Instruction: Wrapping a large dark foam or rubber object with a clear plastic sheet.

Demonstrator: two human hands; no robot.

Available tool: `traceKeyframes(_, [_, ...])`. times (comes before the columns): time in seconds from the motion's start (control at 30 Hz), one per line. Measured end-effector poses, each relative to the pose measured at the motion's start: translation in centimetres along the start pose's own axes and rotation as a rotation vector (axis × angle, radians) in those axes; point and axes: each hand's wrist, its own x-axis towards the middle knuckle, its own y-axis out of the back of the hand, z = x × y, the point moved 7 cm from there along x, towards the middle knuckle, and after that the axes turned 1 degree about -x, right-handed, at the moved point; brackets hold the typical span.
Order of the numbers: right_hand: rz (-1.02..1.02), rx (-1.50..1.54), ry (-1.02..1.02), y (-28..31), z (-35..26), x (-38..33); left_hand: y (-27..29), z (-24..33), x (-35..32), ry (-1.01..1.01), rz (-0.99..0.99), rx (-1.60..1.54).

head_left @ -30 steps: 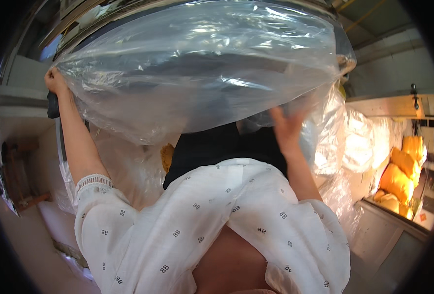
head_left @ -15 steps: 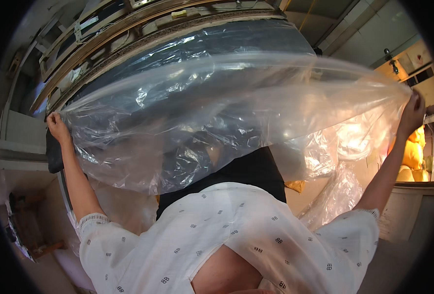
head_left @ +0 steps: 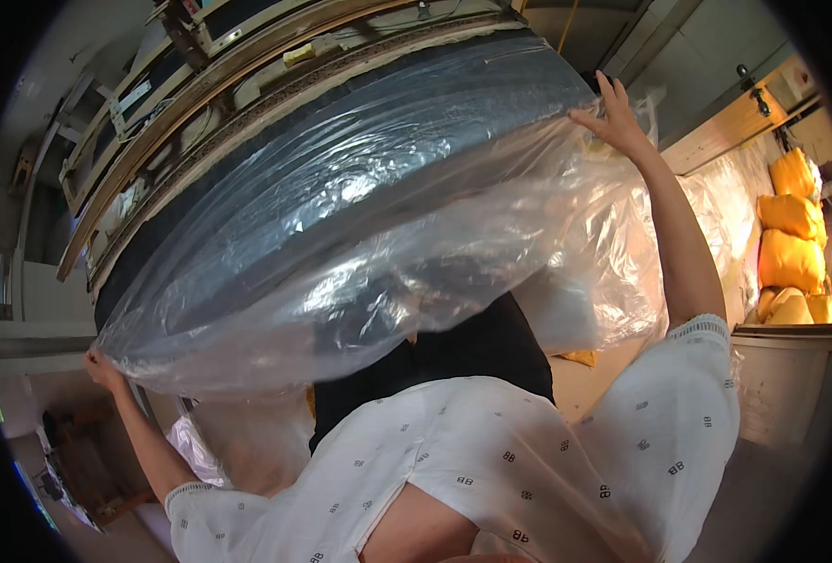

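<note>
A wide sheet of clear plastic film (head_left: 341, 281) spreads in front of me, its far part over a dark table surface (head_left: 519, 58) and its near part drooping in wrinkles toward my body. At the near left, my left hand (head_left: 106, 368) is closed, pinching the film's corner. My right hand (head_left: 615, 120) is at the far right end of the table, fingers stretched apart, against the film's edge. From there the film hangs down in folds on the right.
Along the far side runs a wooden frame (head_left: 237, 58) with rails and wires. More crumpled film (head_left: 716, 202) lies at the right. Several yellow bundles (head_left: 791, 261) are stacked beyond it, beside a pale bin (head_left: 780, 385).
My right hand has moved inward and away from me, letting go of the film's right edge. My left hand has come lower and nearer, still gripping. The film has settled onto the dark surface.
</note>
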Motion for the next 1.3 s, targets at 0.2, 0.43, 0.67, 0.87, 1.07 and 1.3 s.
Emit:
traceKeyframes(0.2, [0.134, 0.029, 0.176, -3.0, 1.5, 5.6, -1.5, 4.1, -1.6, -0.04, -0.008, 0.19])
traceKeyframes(0.43, [0.155, 0.186, 0.308, 2.7, -11.3, -3.1, 0.2, 3.7, -0.9, -0.016, -0.037, 0.3])
traceKeyframes(0.67, [-0.44, 0.297, 0.384, -15.0, -9.1, -13.6, -0.1, 5.6, -1.8, 0.088, -0.016, 0.311])
traceKeyframes(0.87, [-0.57, 0.549, 0.115, -21.8, -5.3, -13.9, -0.8, 6.0, -1.5, 0.008, -0.052, 0.232])
traceKeyframes(1.07, [-0.448, 0.784, -0.019, -13.6, -5.9, -13.1, 0.3, 3.1, -0.8, -0.072, 0.023, 0.234])
traceKeyframes(1.3, [0.036, 0.511, 0.236, 1.1, -13.9, -0.8, 0.5, 0.9, -1.5, 0.126, 0.142, 0.119])
